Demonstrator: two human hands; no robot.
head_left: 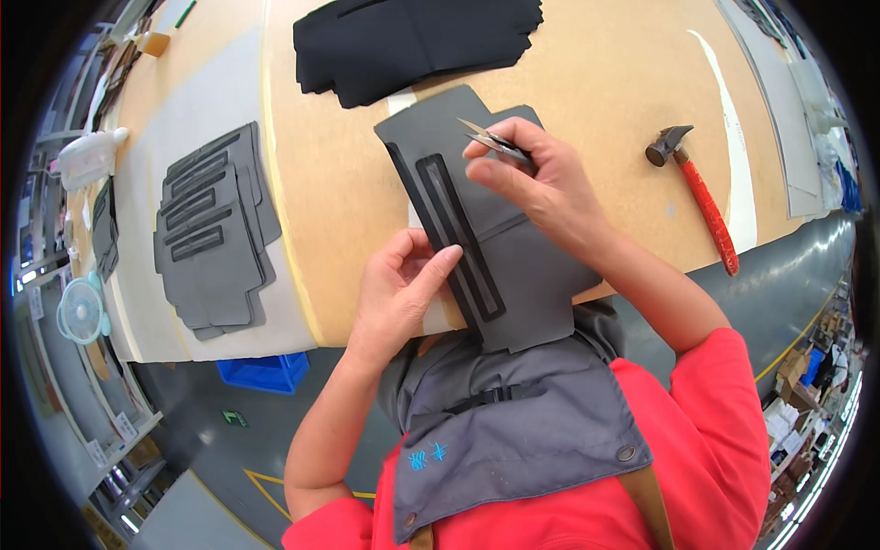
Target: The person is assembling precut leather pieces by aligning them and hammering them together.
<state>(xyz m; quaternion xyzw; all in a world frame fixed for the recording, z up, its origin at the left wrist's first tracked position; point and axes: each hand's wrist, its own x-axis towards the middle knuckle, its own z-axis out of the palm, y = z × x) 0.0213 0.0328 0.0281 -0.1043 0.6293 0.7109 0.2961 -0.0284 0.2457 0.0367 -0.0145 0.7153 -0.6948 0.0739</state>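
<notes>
A dark grey flat panel (541,275) of leather-like material lies at the table's front edge, its near end overhanging toward my apron. Along it runs a long narrow slot with a black border (446,203), which looks like a zipper opening. My left hand (396,298) pinches the panel's left edge, thumb on top beside the slot and fingers partly hidden beneath. Above the panel, my right hand (550,188) is closed around small metal thread snips (490,139). Their pointed blades stick out to the upper left, slightly apart, and do not appear to touch the panel.
A red-handled hammer (706,206) lies on the table (335,192) at right. Black cut pieces (417,46) are stacked at the far side. Grey slotted panels (215,275) overlap on the left, near a light-blue fan (82,310). Below the table edge sits a blue crate (264,374).
</notes>
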